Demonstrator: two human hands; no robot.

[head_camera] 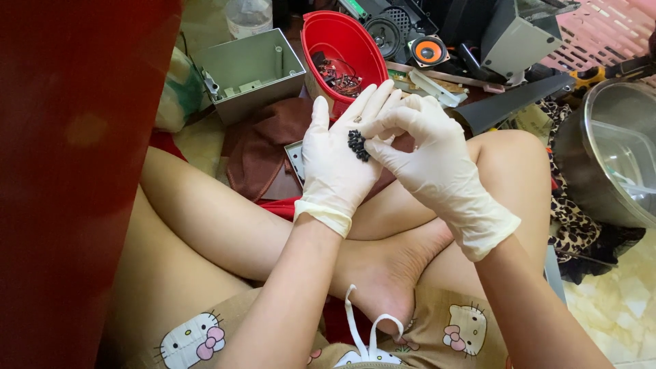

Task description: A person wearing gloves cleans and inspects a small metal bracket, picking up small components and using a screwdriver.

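Both hands wear cream latex gloves. My left hand (pixel 338 160) is held flat, palm up, above my crossed legs. A small heap of tiny black parts (pixel 357 144) lies in its palm. My right hand (pixel 424 154) reaches in from the right, its fingertips pinched at the edge of the heap. Just beyond the hands stands a red plastic bowl (pixel 326 31) with small dark and reddish parts inside.
A grey metal box (pixel 251 72) lies open at the back left beside a brown cloth (pixel 260 147). Loudspeakers (pixel 429 50) and dark casing parts crowd the back. A steel pot (pixel 605 154) sits right. A red surface (pixel 75 171) fills the left.
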